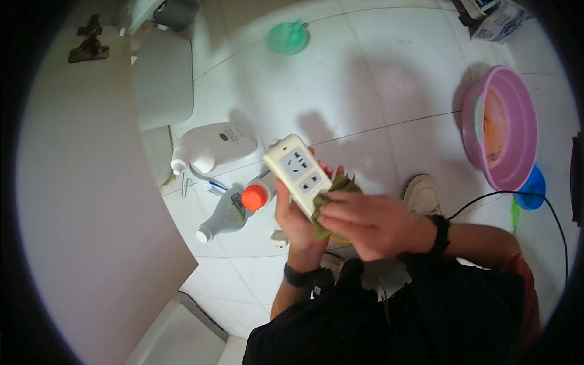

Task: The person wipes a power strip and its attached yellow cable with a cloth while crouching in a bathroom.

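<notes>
Power strip (pixel 299 172) of cream-white plastic, mid-frame, clasped in the left hand (pixel 299 230) under a crumpled olive-green cloth (pixel 344 184).

Its long axis slants from upper left to lower right, the lower end running into the cloth; the right hand (pixel 372 226) lies just beyond that end, fingers together, bunched on the fabric. The left thumb and fingers are clamped round opposite long sides, palm below. Two pale grey panels with dark slots (the sockets) fill much of the face, which looks smooth, with a small round mark near the upper end. Left of it, toward frame centre-left, lies a pale plastic bottle with an orange cap (pixel 254 197).
</notes>
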